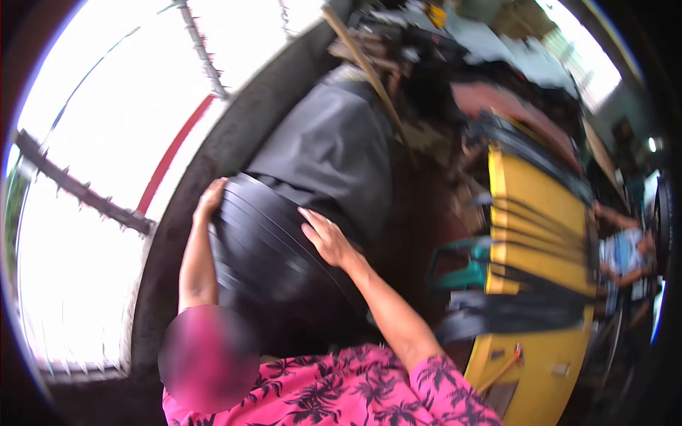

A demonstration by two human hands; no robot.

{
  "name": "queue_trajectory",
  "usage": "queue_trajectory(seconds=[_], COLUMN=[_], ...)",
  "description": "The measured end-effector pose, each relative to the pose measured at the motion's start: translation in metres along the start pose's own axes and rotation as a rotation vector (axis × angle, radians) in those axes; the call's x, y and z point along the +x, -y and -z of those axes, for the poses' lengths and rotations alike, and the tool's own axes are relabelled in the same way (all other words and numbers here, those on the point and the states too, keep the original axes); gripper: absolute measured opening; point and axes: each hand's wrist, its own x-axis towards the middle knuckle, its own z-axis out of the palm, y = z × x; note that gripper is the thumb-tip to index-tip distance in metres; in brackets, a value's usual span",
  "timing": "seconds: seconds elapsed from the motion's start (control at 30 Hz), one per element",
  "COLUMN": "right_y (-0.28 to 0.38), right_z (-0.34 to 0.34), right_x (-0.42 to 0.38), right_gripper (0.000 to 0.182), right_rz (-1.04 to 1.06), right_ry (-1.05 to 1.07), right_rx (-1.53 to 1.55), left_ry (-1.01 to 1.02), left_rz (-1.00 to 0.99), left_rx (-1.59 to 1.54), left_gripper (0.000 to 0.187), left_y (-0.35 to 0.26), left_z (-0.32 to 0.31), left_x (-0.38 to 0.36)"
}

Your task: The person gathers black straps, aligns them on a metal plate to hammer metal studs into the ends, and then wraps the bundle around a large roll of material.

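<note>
A bundle of smooth black strips (263,234), rubber-like in look, lies in front of me, layered side by side and bowed. At its far left corner is my left hand (210,197), with its fingers bent over the edge of the strips. My right hand (328,240) lies against the right side of the bundle, its fingers stretched out and apart. Just beyond the strips is a large dark grey sheet or cover (327,142), draped over something I cannot make out. The lower part of the bundle is in dark shadow.
To the right stands a yellow table (533,369) with black strips (518,312) across it and an orange-handled tool (506,366). A green chair (458,266) is beside it. A wooden stick (366,67) leans ahead. Another person (625,252) is at far right. A barred window (92,192) is left.
</note>
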Motion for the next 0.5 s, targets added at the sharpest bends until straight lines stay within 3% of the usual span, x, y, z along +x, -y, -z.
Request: queue_trajectory(seconds=[0.03, 0.1, 0.17, 0.2, 0.3, 0.37, 0.43, 0.47, 0.5], right_y=[-0.005, -0.003, -0.03, -0.036, -0.006, -0.028, -0.043, -0.03, -0.021], right_z=[0.004, 0.024, 0.028, 0.038, 0.078, 0.077, 0.073, 0.071, 0.065], right_x=[0.0, 0.003, 0.005, 0.004, -0.017, -0.039, -0.063, -0.088, -0.111], right_gripper=[0.05, 0.054, 0.057, 0.059, 0.067, 0.068, 0.076, 0.086, 0.101], right_rz=[-0.038, -0.214, -0.142, -0.234, -0.533, -0.582, -0.381, -0.521, -0.381], right_ry=[0.032, 0.215, 0.282, 0.348, 0.388, 0.349, 0.266, 0.197, 0.119], right_rx=[0.085, 0.258, 0.347, 0.424, 0.618, 0.639, 0.46, 0.26, 0.055], left_ry=[-0.019, -0.07, -0.147, -0.113, 0.198, 0.227, 0.076, 0.046, 0.051], left_rz=[0.049, -0.185, -0.49, -0.37, -0.41, -0.465, -0.514, -0.506, -0.524], left_rx=[0.043, 0.771, 0.216, 0.079, 0.147, 0.293, 0.292, 0.294, 0.297], left_gripper=[0.039, 0.037, 0.041, 0.046, 0.046, 0.044, 0.04, 0.041, 0.041], left_y=[-0.006, -0.051, -0.115, -0.161, -0.193, -0.2, -0.209, -0.213, -0.218], left_z=[0.003, 0.015, 0.017, 0.015, 0.005, -0.003, -0.006, -0.007, -0.008], left_x=[0.002, -0.008, -0.026, -0.044, -0.056, -0.069, -0.078, -0.08, -0.083])
